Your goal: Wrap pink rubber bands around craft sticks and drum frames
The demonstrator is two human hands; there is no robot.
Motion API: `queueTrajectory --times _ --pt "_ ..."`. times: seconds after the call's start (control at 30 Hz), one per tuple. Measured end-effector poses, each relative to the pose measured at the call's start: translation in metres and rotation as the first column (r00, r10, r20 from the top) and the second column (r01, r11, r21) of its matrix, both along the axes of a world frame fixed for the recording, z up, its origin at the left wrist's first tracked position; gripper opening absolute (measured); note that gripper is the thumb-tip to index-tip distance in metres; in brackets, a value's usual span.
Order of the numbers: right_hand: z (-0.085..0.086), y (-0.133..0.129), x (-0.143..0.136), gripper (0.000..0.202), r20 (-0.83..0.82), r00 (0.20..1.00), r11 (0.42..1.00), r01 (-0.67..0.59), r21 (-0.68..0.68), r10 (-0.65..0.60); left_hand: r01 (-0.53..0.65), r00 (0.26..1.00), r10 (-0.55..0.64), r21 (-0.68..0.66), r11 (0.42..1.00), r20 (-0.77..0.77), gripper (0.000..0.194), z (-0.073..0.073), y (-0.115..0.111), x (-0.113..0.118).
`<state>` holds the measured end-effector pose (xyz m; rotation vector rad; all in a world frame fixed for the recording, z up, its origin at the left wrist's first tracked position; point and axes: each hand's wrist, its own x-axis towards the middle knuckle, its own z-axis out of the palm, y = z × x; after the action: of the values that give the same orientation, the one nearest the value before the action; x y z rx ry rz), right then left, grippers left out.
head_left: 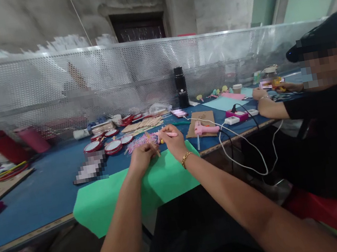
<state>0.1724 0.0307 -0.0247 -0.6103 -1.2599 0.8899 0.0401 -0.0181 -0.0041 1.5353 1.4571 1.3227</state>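
Observation:
My left hand is closed around a flat wooden craft stick, held upright at a tilt above the table edge. In my right hand, closed close beside it, is a pink pen; its tip points left toward the stick, though I cannot tell whether they touch. Beneath both hands a green sheet drapes over the front edge. Just behind the fingers lies a pile of pink and purple shredded paper, partly hidden by my hands.
Small red-rimmed drums and loose wooden sticks lie behind on the blue table. To the right, a pink glue gun rests on cardboard near white cables. A black bottle stands behind. A co-worker sits at right.

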Motion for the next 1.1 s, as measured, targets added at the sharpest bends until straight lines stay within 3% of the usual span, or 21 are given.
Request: queueTrajectory --times 0.17,0.6,0.77,1.1 --pt "0.004 -0.003 0.002 0.024 -0.142 0.984 0.993 -0.111 -0.045 0.103 0.040 0.999 -0.039 -0.017 0.999 0.031 0.041 -0.001 0.001 -0.003" --pt "0.008 -0.009 0.012 0.022 -0.101 0.979 0.983 -0.179 -0.038 0.175 0.075 0.996 -0.074 -0.012 0.997 0.043 0.040 -0.006 0.001 -0.005" --pt "0.010 -0.010 0.021 0.022 -0.031 0.990 0.991 -0.135 -0.009 0.134 0.075 0.997 -0.074 0.021 0.997 -0.026 0.038 -0.005 0.000 -0.003" --pt "-0.001 0.003 0.011 0.022 0.083 0.996 0.999 -0.028 0.031 0.025 0.052 0.995 -0.050 0.020 0.998 -0.081 0.043 0.003 -0.004 0.001"
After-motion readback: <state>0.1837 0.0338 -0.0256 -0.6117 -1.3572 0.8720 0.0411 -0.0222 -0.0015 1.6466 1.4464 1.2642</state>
